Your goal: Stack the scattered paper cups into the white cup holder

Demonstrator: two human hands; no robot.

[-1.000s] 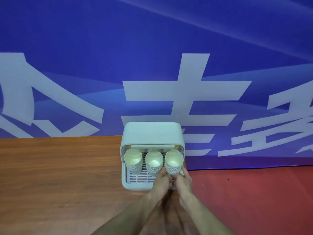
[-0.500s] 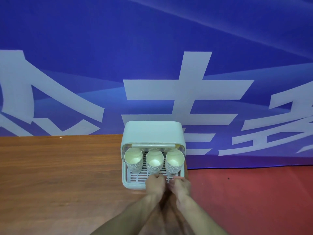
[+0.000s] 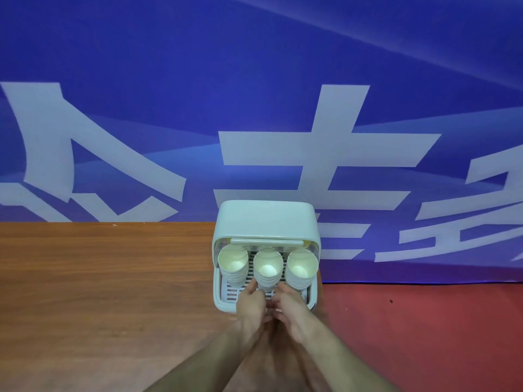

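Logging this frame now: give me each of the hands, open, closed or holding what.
Left hand: fingers curled at the base of the middle cup stack; a real hold cannot be told.
Right hand: fingers curled beside the same stack; cannot be told.

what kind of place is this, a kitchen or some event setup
Likely an event or demo setup, not a kitchen: a big blue printed banner backs a wooden table holding a white cup holder.

Three cup stacks lie in one holder (image 3: 266,219): the middle stack (image 3: 267,271) between two hands, left hand (image 3: 250,302) and right hand (image 3: 288,302), the left stack (image 3: 232,264) and right stack (image 3: 300,268) just outside them.
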